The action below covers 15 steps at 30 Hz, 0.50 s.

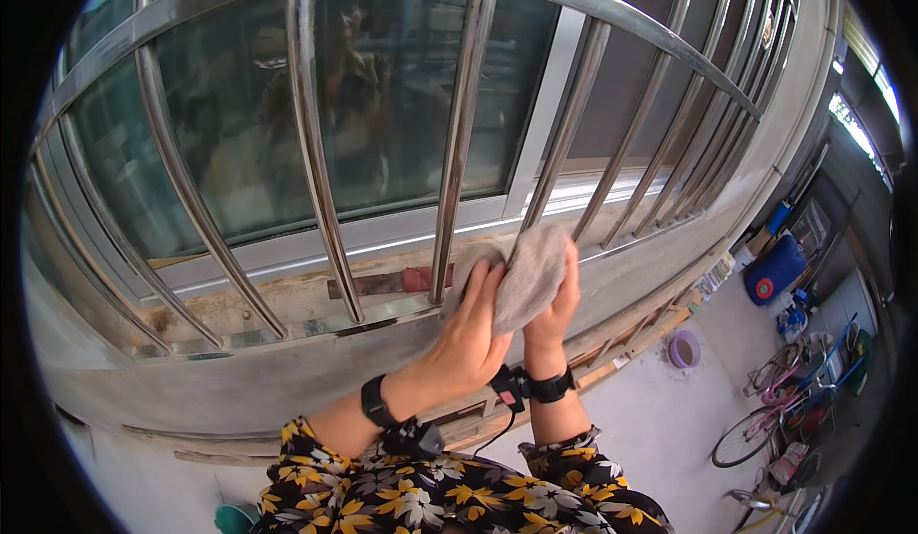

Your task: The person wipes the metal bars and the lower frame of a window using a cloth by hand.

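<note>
A grey cloth (534,276) is spread between my two hands, around the lower end of a metal bar of the window grille (459,139). My left hand (466,326) presses on the cloth from the left, its fingertips on a grey fold. From the right, my right hand (559,308) grips the cloth, with its fingers partly hidden behind it. The bar's foot is covered by the cloth and hands. Behind the bars, the sliding window (394,104) has a pale metal frame. A dark strip-like object with a red wrapped part (423,279) lies on the sill just left of the cloth.
Below the grille runs a concrete wall ledge (301,376), with wooden strips (602,369) along its foot. On the floor at the right stand a purple bucket (684,350), a blue drum (774,269) and a pink bicycle (753,430). A green container (237,518) is at the lower left.
</note>
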Available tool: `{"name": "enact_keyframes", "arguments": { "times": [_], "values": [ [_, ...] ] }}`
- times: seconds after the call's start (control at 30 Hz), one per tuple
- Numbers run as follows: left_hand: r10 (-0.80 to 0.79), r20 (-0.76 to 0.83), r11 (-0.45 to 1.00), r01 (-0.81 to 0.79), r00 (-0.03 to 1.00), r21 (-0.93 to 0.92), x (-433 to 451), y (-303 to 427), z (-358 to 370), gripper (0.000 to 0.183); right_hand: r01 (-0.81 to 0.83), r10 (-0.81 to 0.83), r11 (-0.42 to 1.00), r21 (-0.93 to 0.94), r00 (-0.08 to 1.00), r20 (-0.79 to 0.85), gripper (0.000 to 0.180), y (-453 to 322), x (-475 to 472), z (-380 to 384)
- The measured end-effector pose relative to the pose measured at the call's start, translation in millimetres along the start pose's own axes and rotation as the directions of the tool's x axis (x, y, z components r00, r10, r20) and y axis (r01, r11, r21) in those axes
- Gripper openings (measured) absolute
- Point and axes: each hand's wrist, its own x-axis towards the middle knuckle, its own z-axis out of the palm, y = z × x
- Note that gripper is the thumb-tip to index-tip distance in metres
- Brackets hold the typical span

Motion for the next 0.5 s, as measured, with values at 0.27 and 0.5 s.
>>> {"name": "enact_keyframes", "arguments": {
  "times": [0.27,0.5],
  "values": [
    [0.060,-0.178,0.981,-0.091,0.982,-0.171,124.5,-34.0,23.7,0.057,-0.032,0.017,0.994,0.108,0.991,0.131,0.032,15.0,122.0,12.2],
    [-0.252,0.076,0.949,0.262,0.965,-0.177,20.9,-88.8,61.9,0.054,-0.211,0.228,0.971,-0.116,0.960,0.160,0.027,79.6,3.2,-7.6]
  ]
}}
